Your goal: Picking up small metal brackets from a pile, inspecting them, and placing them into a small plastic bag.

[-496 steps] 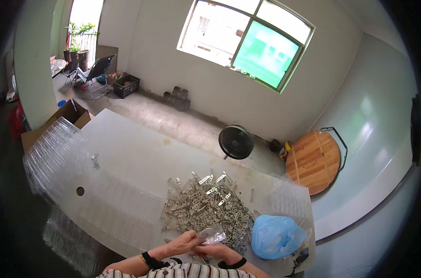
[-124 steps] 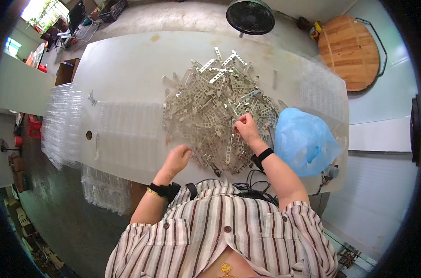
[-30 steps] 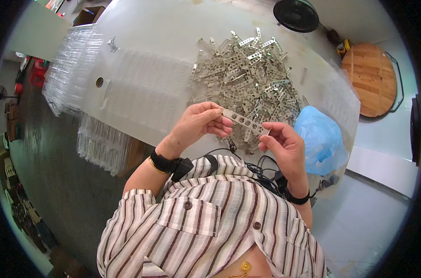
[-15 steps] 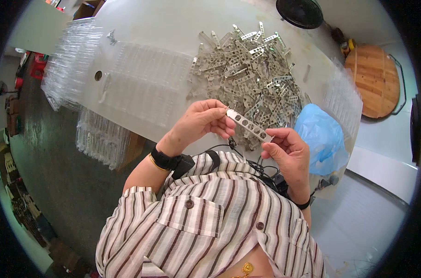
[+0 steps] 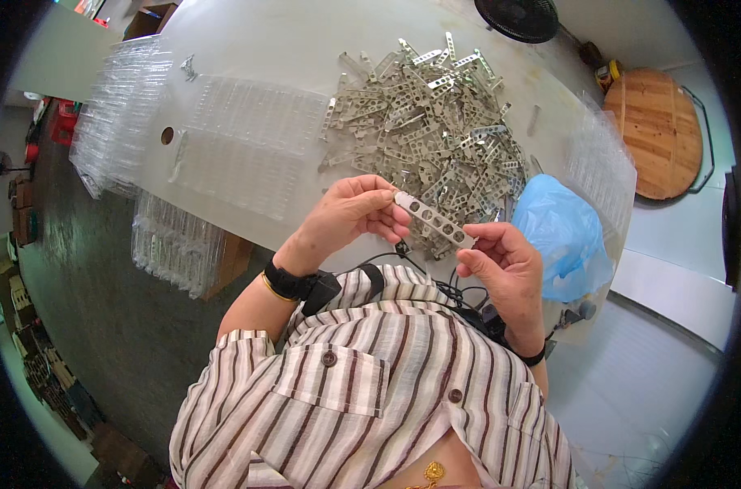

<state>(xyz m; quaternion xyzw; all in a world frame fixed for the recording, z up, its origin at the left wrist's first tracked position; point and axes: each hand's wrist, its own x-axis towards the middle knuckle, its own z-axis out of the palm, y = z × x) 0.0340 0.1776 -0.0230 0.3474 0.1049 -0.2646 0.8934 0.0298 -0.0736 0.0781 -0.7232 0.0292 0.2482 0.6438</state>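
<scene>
A flat metal strip [image 5: 433,219] with a row of round holes is held slantwise in front of my body. Its upper left end is pinched between the thumb and fingers of my left hand [image 5: 360,209]. At the lower right end, my right hand [image 5: 505,262] grips it with thumb and fingertips. Just beyond both hands lies a large heap of similar perforated metal strips [image 5: 435,130], spread in a loose pile on the pale table [image 5: 256,49].
Clear plastic trays [image 5: 260,122] lie left of the heap, with a tall stack of them [image 5: 122,106] at the table's left edge. A crumpled blue plastic bag [image 5: 562,232] sits at the right. Black cables [image 5: 448,285] run near my waist. Far right are a fan [image 5: 518,16] and round wooden board [image 5: 655,134].
The view has shifted slightly, so the table and heap appear a little further left. Both hands keep the same hold on the metal strip.
</scene>
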